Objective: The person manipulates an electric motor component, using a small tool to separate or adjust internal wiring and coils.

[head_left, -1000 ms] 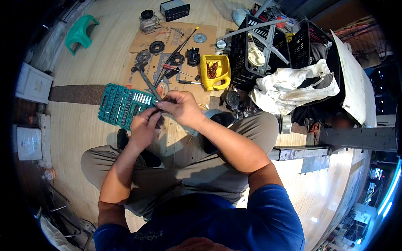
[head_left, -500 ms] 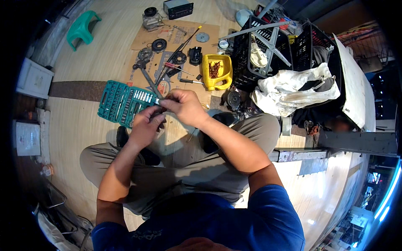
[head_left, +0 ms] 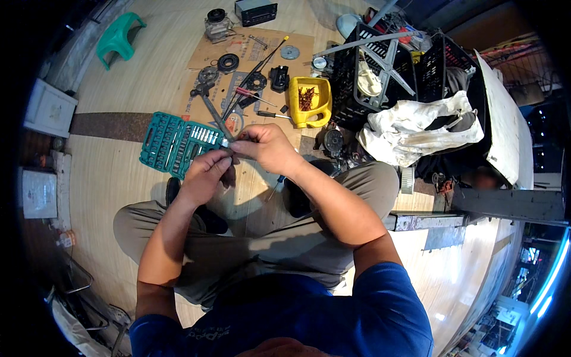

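Observation:
In front of me my left hand (head_left: 204,175) and my right hand (head_left: 269,149) meet, thumbs and fingers pinched together. What they hold is small and mostly covered by the fingers, so I cannot make it out. A hammer (head_left: 214,110) lies beyond them, its handle running down to the fingers of my right hand; whether they touch is unclear. Beside my left hand is an open green socket set case (head_left: 169,141) with rows of sockets. Past my right hand lie a dark-handled screwdriver (head_left: 272,115) and a red-handled screwdriver (head_left: 248,93).
Flattened cardboard (head_left: 250,50) carries round metal parts, including a black ring (head_left: 228,63). At right stand a cut yellow jug (head_left: 321,110) with reddish screws, black crates (head_left: 345,89) and a white cloth (head_left: 410,128). A green stool (head_left: 119,38) is far left.
My hands stay together at nearly the same spot, with the fingers slightly shifted. The view has moved a little; nothing else has visibly changed.

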### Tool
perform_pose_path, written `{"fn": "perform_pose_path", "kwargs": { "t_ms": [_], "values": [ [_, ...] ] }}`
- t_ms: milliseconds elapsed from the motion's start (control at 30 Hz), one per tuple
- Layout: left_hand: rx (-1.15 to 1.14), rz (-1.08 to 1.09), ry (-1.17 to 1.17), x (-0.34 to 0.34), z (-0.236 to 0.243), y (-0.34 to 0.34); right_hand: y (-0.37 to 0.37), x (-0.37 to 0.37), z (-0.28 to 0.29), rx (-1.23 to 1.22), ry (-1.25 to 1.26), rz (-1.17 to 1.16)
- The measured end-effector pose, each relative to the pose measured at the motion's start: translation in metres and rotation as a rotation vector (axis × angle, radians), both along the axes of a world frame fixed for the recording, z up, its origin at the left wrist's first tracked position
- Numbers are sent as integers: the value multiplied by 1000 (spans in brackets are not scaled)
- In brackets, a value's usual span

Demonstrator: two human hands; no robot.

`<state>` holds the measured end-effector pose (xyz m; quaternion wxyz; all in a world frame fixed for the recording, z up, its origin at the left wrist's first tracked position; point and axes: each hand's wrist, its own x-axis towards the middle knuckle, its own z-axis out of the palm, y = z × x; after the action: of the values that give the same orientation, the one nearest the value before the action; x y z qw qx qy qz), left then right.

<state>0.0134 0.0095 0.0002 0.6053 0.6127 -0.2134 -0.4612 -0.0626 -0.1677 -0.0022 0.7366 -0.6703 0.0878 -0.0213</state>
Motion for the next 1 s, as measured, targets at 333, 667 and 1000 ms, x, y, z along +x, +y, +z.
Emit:
{"fn": "perform_pose_path", "kwargs": {
  "t_ms": [333, 667, 1000],
  "values": [
    [104, 172, -836, -8, 9, -5, 0, 1, -4, 13, 31, -23],
    [136, 165, -377, -8, 1, -5, 5, -1, -9, -124, 19, -83],
    [160, 71, -793, -1, 4, 3, -5, -1, 4, -100, 82, -2]
  ]
}}
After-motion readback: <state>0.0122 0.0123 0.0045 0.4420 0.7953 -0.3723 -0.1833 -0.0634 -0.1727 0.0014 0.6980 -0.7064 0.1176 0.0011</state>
